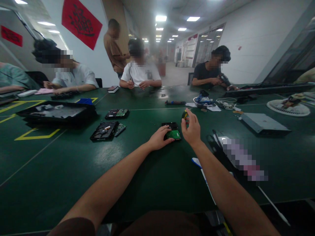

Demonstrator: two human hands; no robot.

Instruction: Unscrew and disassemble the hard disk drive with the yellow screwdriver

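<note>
A hard drive (175, 134), its green board facing up, is seen on the dark green table (135, 183) between the two hands. At its left side it is gripped by the left hand (159, 138), with the thumb along the near edge and the fingers laid over the top, so that its left part is covered. Just to the right of the hard drive, a yellow-and-black handle (184, 114) is grasped in the curled fingers of the right hand (191, 127); its lower end is masked by them, and whether the drive is touched by it cannot be told.

Left of the hard drive, a black drive case (102, 131) is placed with a loose circuit board (120, 129) at its side, and a second drive (117, 113) is set behind these. Farther left, scraps are held in a black tray (93, 112).

Beyond the hard drive, a dark cylindrical tool (175, 102) is laid; to the far right of that side, a bowl (196, 102) is filled with wires. Well to the right of the drive, a grey metal box (265, 124) is set down. Nearer than the drive and to its right, a blue-and-white item (197, 162) is partly hidden by the right forearm, next to a pixelated object (242, 157). Straight beyond the drive, a seat is taken by a person in a white shirt (141, 73).
</note>
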